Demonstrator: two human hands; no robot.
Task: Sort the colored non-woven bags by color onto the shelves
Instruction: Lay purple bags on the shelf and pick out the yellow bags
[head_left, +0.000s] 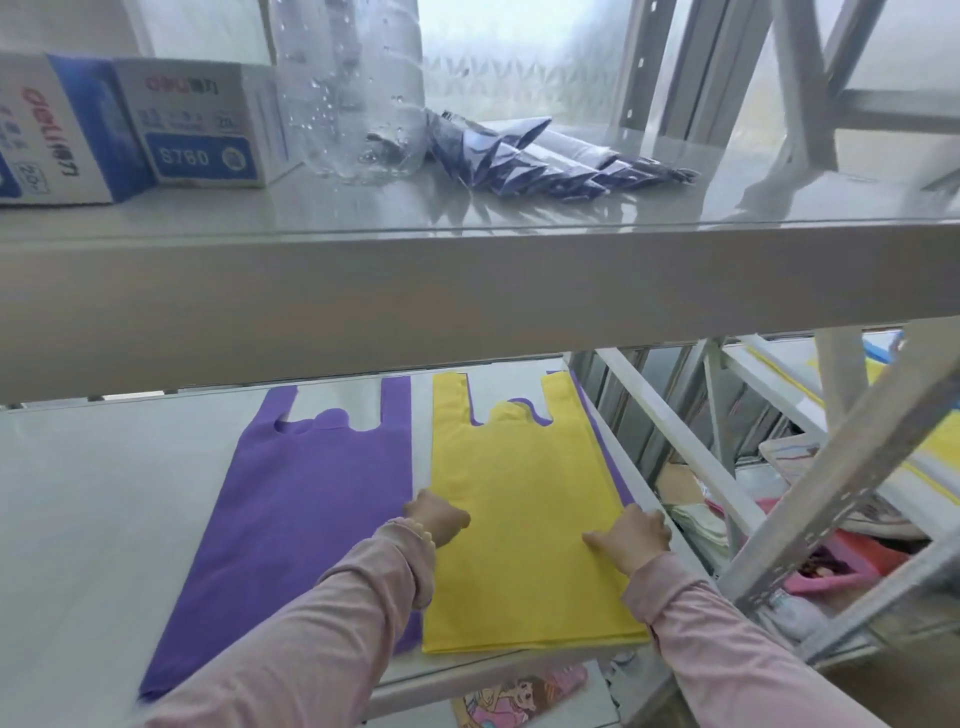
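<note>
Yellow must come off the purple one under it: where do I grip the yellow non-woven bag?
Pinch the yellow non-woven bag at its near bottom edge, from the front. It lies flat, the grey upper shelf overhangs it, and a purple non-woven bag beneath peeks out along its right side.

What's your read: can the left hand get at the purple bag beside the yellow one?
Probably yes. The left hand sits at the yellow bag's left edge, right next to the purple bag, which lies flat and uncovered on the same shelf. Nothing stands between them.
</note>
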